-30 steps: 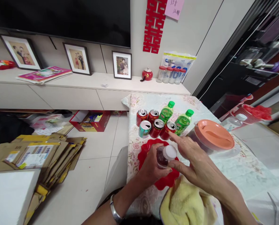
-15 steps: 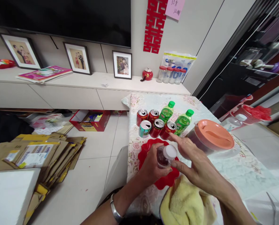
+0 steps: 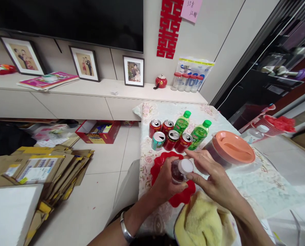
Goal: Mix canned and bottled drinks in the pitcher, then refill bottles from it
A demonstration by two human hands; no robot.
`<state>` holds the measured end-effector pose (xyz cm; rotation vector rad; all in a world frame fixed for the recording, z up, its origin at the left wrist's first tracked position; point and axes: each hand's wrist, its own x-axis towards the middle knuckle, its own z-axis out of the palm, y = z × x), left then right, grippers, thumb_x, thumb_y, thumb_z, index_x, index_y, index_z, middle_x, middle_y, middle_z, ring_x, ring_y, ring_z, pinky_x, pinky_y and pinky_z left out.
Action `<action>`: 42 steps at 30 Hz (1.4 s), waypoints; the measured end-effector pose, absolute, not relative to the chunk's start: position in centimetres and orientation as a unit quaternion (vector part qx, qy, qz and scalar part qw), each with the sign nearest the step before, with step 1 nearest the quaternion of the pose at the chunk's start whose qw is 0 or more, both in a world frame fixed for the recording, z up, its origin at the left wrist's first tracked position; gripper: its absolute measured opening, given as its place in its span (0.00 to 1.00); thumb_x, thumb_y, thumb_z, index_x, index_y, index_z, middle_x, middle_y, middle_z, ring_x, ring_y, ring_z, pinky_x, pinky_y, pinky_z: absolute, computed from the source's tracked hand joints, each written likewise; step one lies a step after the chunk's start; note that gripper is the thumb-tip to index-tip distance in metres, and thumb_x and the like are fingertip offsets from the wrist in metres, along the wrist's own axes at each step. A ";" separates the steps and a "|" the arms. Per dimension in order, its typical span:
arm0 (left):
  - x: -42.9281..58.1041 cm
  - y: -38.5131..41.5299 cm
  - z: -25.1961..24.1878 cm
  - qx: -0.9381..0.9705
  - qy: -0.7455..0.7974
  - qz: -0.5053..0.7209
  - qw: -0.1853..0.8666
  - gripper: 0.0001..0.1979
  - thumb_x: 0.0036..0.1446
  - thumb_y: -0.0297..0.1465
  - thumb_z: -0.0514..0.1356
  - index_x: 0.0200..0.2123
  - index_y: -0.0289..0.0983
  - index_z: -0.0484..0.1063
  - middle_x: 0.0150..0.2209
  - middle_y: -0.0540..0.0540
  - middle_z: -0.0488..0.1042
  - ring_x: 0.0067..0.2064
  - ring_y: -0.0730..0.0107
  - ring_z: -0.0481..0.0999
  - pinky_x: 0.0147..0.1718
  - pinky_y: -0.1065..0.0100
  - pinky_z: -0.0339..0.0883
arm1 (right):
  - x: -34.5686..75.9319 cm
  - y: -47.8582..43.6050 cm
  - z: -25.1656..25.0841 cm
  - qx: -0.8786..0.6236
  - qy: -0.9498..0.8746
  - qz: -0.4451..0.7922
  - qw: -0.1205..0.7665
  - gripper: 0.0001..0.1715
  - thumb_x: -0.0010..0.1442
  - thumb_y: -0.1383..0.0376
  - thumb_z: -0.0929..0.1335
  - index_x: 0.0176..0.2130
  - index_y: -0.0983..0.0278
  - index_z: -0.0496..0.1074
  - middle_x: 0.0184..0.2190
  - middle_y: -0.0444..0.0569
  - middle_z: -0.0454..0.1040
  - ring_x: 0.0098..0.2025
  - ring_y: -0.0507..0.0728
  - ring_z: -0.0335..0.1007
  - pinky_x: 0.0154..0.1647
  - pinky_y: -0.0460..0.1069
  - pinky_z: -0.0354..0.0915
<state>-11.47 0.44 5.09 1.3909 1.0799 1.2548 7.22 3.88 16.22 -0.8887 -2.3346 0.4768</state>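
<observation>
My left hand [image 3: 165, 181] is wrapped round a small clear plastic bottle [image 3: 177, 172] with dark contents and a white cap [image 3: 186, 166]. The bottle is tilted toward me above a red scalloped tray [image 3: 159, 164]. At the cap's right side is my right hand [image 3: 210, 171], thumb and index finger apart. Its thumb tip is at the cap's edge; whether it presses there I cannot tell. Beyond the hands stand several drink cans, among them a teal can [image 3: 158, 141] and a red can [image 3: 184, 142], all upright.
Two green-capped bottles [image 3: 200, 134] stand behind the cans. To the right is a pitcher with an orange lid [image 3: 236, 147]. A yellow towel [image 3: 203, 222] lies at the near edge of the cloth-covered table [image 3: 265, 191]. Flattened cardboard [image 3: 47, 167] is stacked on the floor at left.
My right hand has shifted slightly, its index finger drawing down a little toward the cap. My left hand and the bottle stay in place.
</observation>
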 end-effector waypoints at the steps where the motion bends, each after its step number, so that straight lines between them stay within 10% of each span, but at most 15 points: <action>1: -11.5 0.5 5.1 0.567 0.438 0.514 0.472 0.41 0.45 0.27 0.72 0.62 0.41 0.60 0.59 0.37 0.70 0.59 0.46 0.73 0.60 0.43 0.69 | 7.4 4.1 16.0 -0.321 -0.876 0.213 0.289 0.34 0.72 0.57 0.72 0.72 0.47 0.65 0.60 0.48 0.77 0.62 0.59 0.72 0.62 0.54 0.71; 12: -11.3 0.3 4.4 0.549 0.443 0.528 0.473 0.42 0.46 0.26 0.75 0.63 0.42 0.63 0.61 0.38 0.72 0.60 0.47 0.75 0.57 0.49 0.74 | 6.3 4.0 13.2 -0.347 -0.716 0.486 0.363 0.37 0.66 0.53 0.76 0.70 0.45 0.69 0.61 0.46 0.79 0.63 0.62 0.75 0.69 0.57 0.65; 29: -11.1 0.8 5.5 0.535 0.390 0.539 0.521 0.38 0.43 0.24 0.70 0.59 0.41 0.64 0.54 0.44 0.75 0.53 0.53 0.79 0.51 0.54 0.76 | 3.5 5.3 13.8 -0.313 -0.692 0.549 0.348 0.20 0.53 0.58 0.83 0.46 0.54 0.84 0.41 0.44 0.79 0.42 0.55 0.76 0.46 0.48 0.70; 34: -11.3 0.9 6.2 0.536 0.421 0.514 0.520 0.35 0.39 0.26 0.70 0.55 0.39 0.70 0.51 0.43 0.75 0.52 0.47 0.79 0.51 0.50 0.76 | 2.9 5.3 13.1 -0.301 -0.673 0.566 0.369 0.23 0.51 0.48 0.82 0.39 0.59 0.78 0.41 0.48 0.82 0.48 0.60 0.78 0.50 0.52 0.73; 42: -11.0 1.0 7.7 0.558 0.434 0.528 0.471 0.28 0.39 0.28 0.66 0.48 0.40 0.74 0.45 0.43 0.79 0.48 0.45 0.81 0.47 0.50 0.78 | 1.6 3.9 12.8 -0.375 -0.650 0.510 0.420 0.13 0.55 0.60 0.79 0.32 0.59 0.73 0.37 0.50 0.84 0.53 0.63 0.79 0.53 0.55 0.73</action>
